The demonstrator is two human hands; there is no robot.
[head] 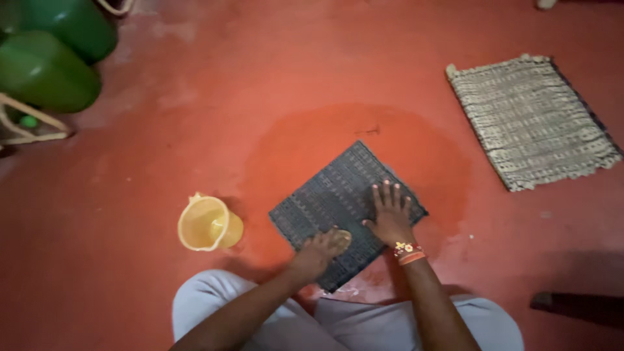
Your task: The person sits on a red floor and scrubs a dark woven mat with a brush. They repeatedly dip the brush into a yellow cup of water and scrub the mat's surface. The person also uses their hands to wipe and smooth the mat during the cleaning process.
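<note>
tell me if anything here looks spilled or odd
A dark wet patch spreads over the red floor around the dark mat under both hands. The yellow jug stands upright beside it; the pale mat lies apart, dry-looking.

- The small tan object (342, 236) under the left hand (320, 250) is mostly covered by the fingers; its kind cannot be told.
- The two green containers (45, 49) are cut off by the top and left edges.
- A dark object (575, 305) at lower right lies in shadow, unidentifiable.
- The pale frame (29, 123) at the left edge is cropped.
</note>
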